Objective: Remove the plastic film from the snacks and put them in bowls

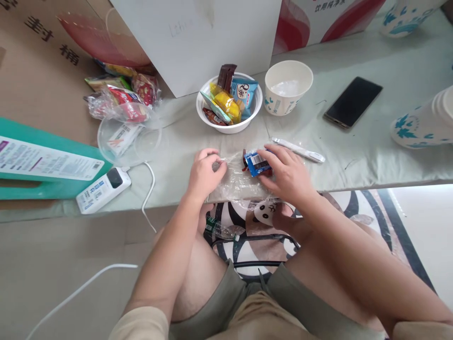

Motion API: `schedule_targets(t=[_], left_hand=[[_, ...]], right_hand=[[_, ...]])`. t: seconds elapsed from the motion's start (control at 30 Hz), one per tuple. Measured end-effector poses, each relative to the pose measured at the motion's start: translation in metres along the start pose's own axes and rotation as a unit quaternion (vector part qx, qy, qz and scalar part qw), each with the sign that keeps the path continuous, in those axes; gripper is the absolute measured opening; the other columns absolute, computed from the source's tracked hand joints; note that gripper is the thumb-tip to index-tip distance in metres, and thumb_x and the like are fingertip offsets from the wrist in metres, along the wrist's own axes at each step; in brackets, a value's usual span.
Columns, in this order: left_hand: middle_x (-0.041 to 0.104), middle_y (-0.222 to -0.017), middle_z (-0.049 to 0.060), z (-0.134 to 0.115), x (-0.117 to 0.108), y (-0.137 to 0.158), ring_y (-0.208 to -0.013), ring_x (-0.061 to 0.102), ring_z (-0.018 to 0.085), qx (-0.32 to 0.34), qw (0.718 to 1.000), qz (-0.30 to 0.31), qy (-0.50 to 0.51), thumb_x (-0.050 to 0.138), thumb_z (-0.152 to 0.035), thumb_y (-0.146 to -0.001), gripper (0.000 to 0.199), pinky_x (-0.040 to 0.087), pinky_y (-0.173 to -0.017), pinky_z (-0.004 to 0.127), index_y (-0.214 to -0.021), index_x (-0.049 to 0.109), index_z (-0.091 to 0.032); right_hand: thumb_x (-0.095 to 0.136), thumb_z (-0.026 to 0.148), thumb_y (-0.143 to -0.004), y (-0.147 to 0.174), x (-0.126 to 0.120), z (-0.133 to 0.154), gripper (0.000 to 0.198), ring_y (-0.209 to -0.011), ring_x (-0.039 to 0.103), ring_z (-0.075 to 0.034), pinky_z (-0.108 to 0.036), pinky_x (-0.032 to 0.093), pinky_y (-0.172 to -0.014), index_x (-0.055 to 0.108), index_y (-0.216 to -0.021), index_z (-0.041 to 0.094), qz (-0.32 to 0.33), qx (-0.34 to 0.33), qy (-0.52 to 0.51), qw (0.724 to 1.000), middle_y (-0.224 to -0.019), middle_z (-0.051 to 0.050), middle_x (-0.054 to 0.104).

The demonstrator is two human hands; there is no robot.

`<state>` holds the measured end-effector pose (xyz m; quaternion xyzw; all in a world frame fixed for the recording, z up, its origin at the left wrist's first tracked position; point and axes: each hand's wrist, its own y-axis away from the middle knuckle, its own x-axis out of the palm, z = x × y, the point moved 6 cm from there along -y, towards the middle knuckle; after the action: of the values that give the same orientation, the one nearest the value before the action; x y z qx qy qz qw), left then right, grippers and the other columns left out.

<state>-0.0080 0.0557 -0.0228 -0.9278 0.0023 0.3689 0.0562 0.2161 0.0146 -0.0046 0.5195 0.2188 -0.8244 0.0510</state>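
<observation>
My right hand (288,171) grips a small blue snack packet (254,163) between thumb and fingers, low over the table. A dark red-brown edge, perhaps of a second wrapper, shows at the packet's left end. Crinkled clear plastic film (235,183) lies between my hands and hangs over the table's front edge. My left hand (205,174) is curled at the film's left side, thumb and index fingertips close together; it seems to pinch the film, though its fingertips are partly hidden. Just beyond my right hand lies a white pen-like cutter (300,150).
Behind my hands stand a white bowl (258,109) of wrapped snacks and a paper cup (289,97). A phone (353,103) and stacked cups (424,120) are at right. Snack packets (123,99), a clear lid (155,139), a power strip (102,190) and a green container (46,163) occupy the left.
</observation>
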Motion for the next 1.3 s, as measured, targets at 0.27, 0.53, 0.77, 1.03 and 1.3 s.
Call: schedule_targets(t=[0.27,0.53,0.77,1.03,1.3], left_hand=[[0.076,-0.122,0.009,-0.026,0.024,0.014,-0.115,0.073,0.030,-0.169,0.844,0.159,0.484,0.068,-0.037,-0.074,0.020,0.062,-0.093,0.049,-0.087,0.063,-0.023],[0.077,-0.099,0.010,-0.024,0.013,0.008,-0.095,0.078,0.031,-0.254,0.810,0.129,0.513,0.057,-0.035,-0.061,0.025,0.041,-0.041,0.025,-0.067,0.036,-0.023],[0.073,-0.079,0.008,-0.001,0.018,-0.002,-0.069,0.075,0.021,-0.321,0.773,0.044,0.546,0.057,-0.031,-0.052,0.024,0.012,-0.034,0.019,-0.065,0.039,-0.023],[0.069,-0.073,0.003,0.010,0.007,-0.005,-0.058,0.071,0.014,-0.372,0.705,-0.015,0.603,0.055,-0.023,-0.059,0.017,0.012,-0.035,0.016,-0.071,0.044,-0.021],[0.065,-0.066,0.003,0.002,0.006,-0.006,-0.054,0.069,0.014,-0.364,0.719,0.045,0.591,0.057,-0.021,-0.058,0.013,0.007,-0.036,0.017,-0.067,0.047,-0.019]], right_hand=[[0.063,0.033,-0.091,-0.013,0.011,-0.005,0.055,-0.122,0.065,-0.035,-0.050,0.054,-0.094,0.053,-0.145,0.022,0.039,0.027,-0.088,0.995,-0.140,-0.017,0.065],[0.071,0.048,-0.086,-0.009,0.007,-0.012,0.055,-0.117,0.068,-0.029,-0.048,0.055,-0.101,0.058,-0.133,0.023,0.081,0.064,-0.373,0.922,-0.131,-0.013,0.071],[0.069,0.045,-0.087,-0.010,0.001,-0.016,0.047,-0.112,0.071,-0.028,-0.047,0.057,-0.100,0.063,-0.130,0.027,0.082,0.114,-0.353,0.925,-0.124,-0.008,0.073],[0.072,0.047,-0.089,0.001,-0.046,-0.005,0.039,-0.086,0.074,-0.025,-0.037,0.060,-0.072,0.069,-0.125,0.031,0.134,0.040,-0.316,0.938,-0.107,-0.008,0.076],[0.072,0.041,-0.087,-0.181,-0.082,0.028,0.067,-0.096,0.067,-0.017,-0.039,0.046,-0.079,0.052,-0.144,0.011,0.074,0.102,-0.039,0.991,-0.112,-0.007,0.072]])
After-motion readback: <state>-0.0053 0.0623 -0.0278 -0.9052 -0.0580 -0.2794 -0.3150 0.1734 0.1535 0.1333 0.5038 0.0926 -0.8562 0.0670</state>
